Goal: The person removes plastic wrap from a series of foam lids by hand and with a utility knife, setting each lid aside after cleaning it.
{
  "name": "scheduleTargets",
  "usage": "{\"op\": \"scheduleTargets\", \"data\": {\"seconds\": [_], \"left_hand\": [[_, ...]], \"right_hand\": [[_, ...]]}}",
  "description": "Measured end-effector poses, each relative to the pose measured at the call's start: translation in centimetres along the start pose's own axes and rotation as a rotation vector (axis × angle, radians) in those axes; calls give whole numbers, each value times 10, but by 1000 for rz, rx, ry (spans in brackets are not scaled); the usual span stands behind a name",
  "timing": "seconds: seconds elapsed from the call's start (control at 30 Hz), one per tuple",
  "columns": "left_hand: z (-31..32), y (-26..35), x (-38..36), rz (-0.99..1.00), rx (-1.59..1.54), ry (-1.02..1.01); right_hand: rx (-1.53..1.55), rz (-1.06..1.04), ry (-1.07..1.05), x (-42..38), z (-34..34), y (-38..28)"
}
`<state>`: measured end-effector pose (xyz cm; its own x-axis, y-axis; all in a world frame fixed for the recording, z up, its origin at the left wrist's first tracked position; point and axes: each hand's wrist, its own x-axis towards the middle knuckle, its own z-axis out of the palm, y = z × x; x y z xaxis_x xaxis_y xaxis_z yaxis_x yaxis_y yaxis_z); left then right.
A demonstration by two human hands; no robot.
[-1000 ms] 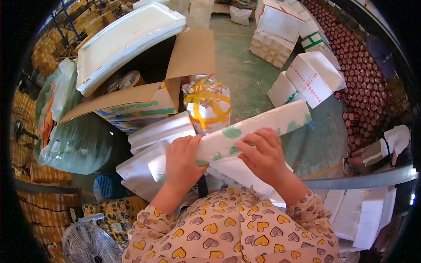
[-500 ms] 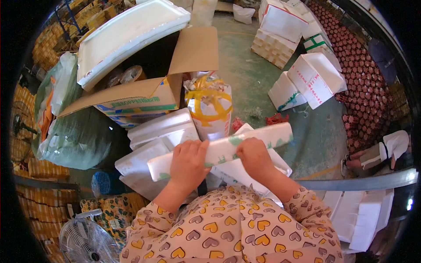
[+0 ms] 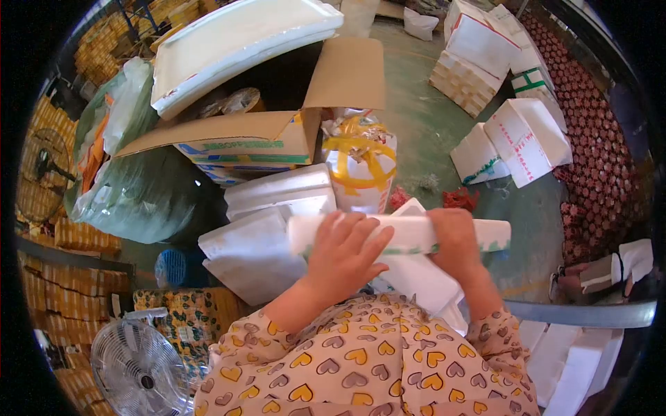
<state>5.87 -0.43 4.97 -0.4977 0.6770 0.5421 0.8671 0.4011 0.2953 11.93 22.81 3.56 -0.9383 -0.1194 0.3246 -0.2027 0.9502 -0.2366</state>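
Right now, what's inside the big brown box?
In the brown box I see a roll of tape. A big white foam lid lies over part, hiding what's under there.

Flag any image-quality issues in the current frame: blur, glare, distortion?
Head view: motion blur on the left hand and white foam piece; pale highlights on the large white lid; small glint on the green plastic bundle; strong fisheye, metal rail bowed, corners black.
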Motion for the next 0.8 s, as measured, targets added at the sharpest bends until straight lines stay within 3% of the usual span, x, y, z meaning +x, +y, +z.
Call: {"op": "scheduleTargets", "data": {"seconds": [0.13,0.2,0.33,0.43,0.73,0.8], "left_hand": [[-22,-24,-8,-54,153,177],[-7,-36,-25,-340,-276,222],[-9,-37,-27,-294,-409,128],[-15,-27,-9,-228,-351,332],[-14,-23,-5,-101,-327,261],[-12,-21,-7,-106,-482,183]], "right_hand": [[25,83,86,-23,-29,42],[43,114,92,-36,-28,54],[217,217,102,-46,-25,58],[341,330,63,-54,-22,57],[295,334,106,-74,-17,56],[289,344,97,-77,-13,59]]}}
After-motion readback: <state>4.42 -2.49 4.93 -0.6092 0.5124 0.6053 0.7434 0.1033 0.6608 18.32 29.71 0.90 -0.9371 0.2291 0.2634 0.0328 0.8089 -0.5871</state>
